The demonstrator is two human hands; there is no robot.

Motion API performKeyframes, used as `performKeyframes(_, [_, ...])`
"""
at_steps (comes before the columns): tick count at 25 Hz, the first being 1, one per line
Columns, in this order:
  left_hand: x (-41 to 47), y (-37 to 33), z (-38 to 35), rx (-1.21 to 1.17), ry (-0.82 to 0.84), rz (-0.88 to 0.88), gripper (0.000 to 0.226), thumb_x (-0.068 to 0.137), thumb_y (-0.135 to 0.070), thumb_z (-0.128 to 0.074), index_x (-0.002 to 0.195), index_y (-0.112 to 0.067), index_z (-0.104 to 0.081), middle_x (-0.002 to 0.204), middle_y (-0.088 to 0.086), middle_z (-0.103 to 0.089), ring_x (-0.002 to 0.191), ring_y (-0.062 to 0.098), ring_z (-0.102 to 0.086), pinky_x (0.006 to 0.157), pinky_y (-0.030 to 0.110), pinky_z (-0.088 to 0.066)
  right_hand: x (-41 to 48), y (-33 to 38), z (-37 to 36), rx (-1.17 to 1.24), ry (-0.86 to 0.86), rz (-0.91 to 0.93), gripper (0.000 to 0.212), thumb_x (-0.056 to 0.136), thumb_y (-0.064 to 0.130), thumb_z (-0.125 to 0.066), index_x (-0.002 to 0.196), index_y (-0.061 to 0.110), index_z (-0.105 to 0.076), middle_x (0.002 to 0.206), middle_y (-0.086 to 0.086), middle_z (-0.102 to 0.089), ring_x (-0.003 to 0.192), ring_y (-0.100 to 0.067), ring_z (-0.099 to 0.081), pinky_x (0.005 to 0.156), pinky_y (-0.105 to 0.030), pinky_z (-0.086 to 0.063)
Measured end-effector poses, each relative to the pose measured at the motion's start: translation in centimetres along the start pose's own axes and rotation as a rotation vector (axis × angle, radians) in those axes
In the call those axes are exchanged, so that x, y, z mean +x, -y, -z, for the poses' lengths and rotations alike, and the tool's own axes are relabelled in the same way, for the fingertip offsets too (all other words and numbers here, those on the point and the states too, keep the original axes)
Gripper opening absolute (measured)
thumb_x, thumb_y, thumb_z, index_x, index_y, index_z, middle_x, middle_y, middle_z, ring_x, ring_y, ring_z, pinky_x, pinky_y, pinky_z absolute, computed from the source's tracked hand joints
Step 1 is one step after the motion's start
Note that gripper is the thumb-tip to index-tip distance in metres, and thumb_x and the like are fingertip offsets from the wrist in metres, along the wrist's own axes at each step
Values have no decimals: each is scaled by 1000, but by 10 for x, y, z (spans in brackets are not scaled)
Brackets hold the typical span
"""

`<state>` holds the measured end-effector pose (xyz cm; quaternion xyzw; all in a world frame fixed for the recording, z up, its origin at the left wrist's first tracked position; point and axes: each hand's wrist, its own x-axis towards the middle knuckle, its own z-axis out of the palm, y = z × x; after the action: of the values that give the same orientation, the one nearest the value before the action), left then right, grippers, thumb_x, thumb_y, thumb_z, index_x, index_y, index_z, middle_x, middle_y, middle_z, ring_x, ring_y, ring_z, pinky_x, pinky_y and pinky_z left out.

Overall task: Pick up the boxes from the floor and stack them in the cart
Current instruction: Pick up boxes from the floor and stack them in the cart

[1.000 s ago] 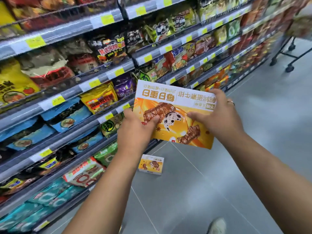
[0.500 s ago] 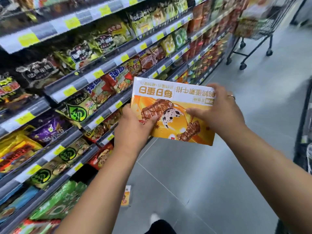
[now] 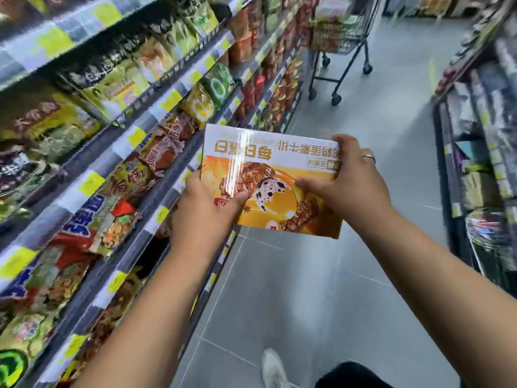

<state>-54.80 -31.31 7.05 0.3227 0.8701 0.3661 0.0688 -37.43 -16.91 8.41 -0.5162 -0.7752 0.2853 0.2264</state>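
I hold an orange and white box at chest height, its printed picture of a speckled egg and brown snacks facing me upside down. My left hand grips its near left corner. My right hand, with a ring on one finger, clasps the right edge. Far up the aisle stands the wire shopping cart on black wheels, with goods inside it. No box on the floor is in view.
Long shelves of snack bags with yellow price tags line the left side. A darker shelf unit runs along the right. Grey tiled floor lies between them. My white shoe shows at the bottom.
The view has swung right along the aisle toward the cart, which now sits nearer the centre. The small box on the floor has dropped out of view. Both hands keep their grip.
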Motion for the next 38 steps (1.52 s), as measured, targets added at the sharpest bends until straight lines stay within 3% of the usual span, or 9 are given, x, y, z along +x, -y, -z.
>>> performKeyframes(8, [179,-63,-103,12,119,-102,84,75,-52,-74,136,-12,-32,123,14,-61,108,36,-58,81,41,-46,186,-27,-7,-12,-71,-111,92,63,56,-80,138,35,-31,128,-7,-43,105,-27,-59,88,-39,-48])
performKeyframes(20, [465,-194,-260,-17,140,-115,86,75,-53,-74,138,-12,-32,124,13,-61,109,35,-59,82,38,-46,529,-52,13,-30,-73,-128,91,66,55,-79,140,36,-30,127,-7,-43,103,-27,-60,87,-38,-49])
performKeyframes(27, [671,-232,-358,-117,240,-138,83,74,-51,-75,136,-15,-33,125,7,-61,112,30,-59,90,41,-48,730,-53,-21,-57,-129,-159,93,66,54,-78,141,34,-27,128,-9,-42,107,-32,-58,90,-41,-48])
performKeyframes(33, [823,-294,-425,-81,303,-186,79,79,-44,-74,139,-15,-31,129,6,-57,115,29,-55,81,30,-41,889,-58,-28,-14,-169,-248,91,67,48,-79,141,35,-28,127,-9,-42,107,-31,-58,88,-39,-47])
performKeyframes(38, [934,-357,-509,-118,310,-191,82,79,-45,-74,140,-15,-29,135,5,-54,119,28,-53,90,33,-42,1041,-89,-15,-44,-187,-246,91,68,52,-78,142,36,-27,129,-9,-42,109,-32,-57,89,-40,-46])
